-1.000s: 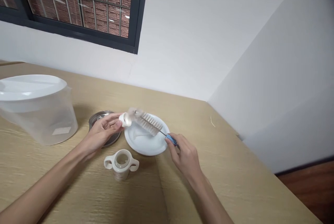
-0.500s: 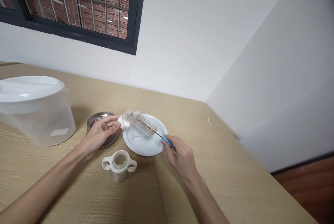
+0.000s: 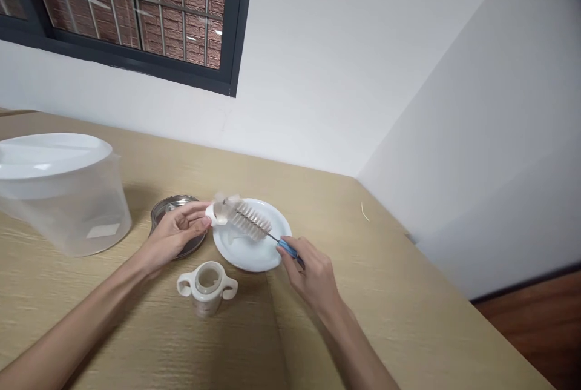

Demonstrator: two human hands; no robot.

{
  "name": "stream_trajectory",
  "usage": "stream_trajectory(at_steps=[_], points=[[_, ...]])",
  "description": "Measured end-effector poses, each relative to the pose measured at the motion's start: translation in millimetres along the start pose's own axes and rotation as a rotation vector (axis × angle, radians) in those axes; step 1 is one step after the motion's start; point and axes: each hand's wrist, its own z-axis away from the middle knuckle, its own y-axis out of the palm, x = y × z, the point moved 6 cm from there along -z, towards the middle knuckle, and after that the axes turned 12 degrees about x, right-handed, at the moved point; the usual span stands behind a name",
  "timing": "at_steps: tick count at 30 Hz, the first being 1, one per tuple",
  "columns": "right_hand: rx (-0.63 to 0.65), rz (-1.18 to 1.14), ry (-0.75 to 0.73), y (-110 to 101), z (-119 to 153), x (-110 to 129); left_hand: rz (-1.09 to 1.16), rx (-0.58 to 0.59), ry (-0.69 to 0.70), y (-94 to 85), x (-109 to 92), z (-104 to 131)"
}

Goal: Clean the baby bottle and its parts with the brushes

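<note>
A white ring-shaped cap [image 3: 216,215], perhaps a bottle collar, is pinched between the thumb and fingers of my left hand [image 3: 179,226]. My right hand [image 3: 311,272] grips the blue handle of a bottle brush [image 3: 249,221]. The brush's pale bristled head slants up to the left, and its tip is at the cap's opening. Both are above a white plate [image 3: 254,257], on which a small pale item lies partly hidden behind the bristles. Nearer to me stands a baby bottle with two white handles [image 3: 207,290], upright and uncapped.
Behind my left hand sits a round metal tin [image 3: 157,211], its contents mostly covered. A translucent plastic container [image 3: 68,208] with a white lid stands at the left. One thin strand [image 3: 364,213] lies towards the right edge of the wooden table [image 3: 385,299].
My right hand has shifted slightly left with the bottle brush, bringing the bristles nearer the cap. The cap has turned a little in my left hand.
</note>
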Motion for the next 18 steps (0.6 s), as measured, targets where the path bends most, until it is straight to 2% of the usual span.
stream_trajectory(at_steps=[6,12,18], points=[[-0.086,0.148,0.057,-9.9,1.2,-6.7,-0.018,-0.044,0.013,-5.2,-1.3,-0.3],[-0.168,0.033,0.084,-17.5,1.5,-5.7,-0.002,-0.06,-0.006,-9.1,4.7,-1.0],[-0.014,-0.017,-0.039,-5.2,-0.5,3.7,-0.022,-0.043,0.0,-4.2,0.0,-1.0]])
